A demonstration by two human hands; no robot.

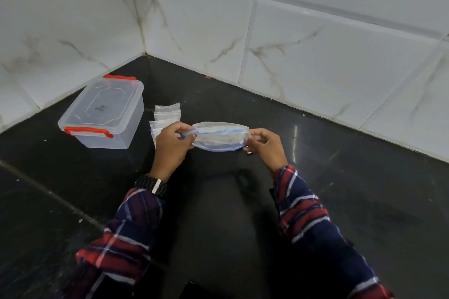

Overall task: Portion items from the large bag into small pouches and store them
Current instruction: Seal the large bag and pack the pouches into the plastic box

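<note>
A large clear zip bag with a blue zip strip hangs above the black counter, its mouth facing me and spread into an oval. My left hand pinches the bag's left end at the blue slider. My right hand pinches its right end. What lies inside the bag is too faint to tell. Several small clear pouches lie in a loose stack on the counter just behind my left hand, partly hidden by it.
A clear plastic box with a closed lid and red clip handles stands at the back left near the wall corner. White marble-look tiled walls bound the black counter behind and to the left.
</note>
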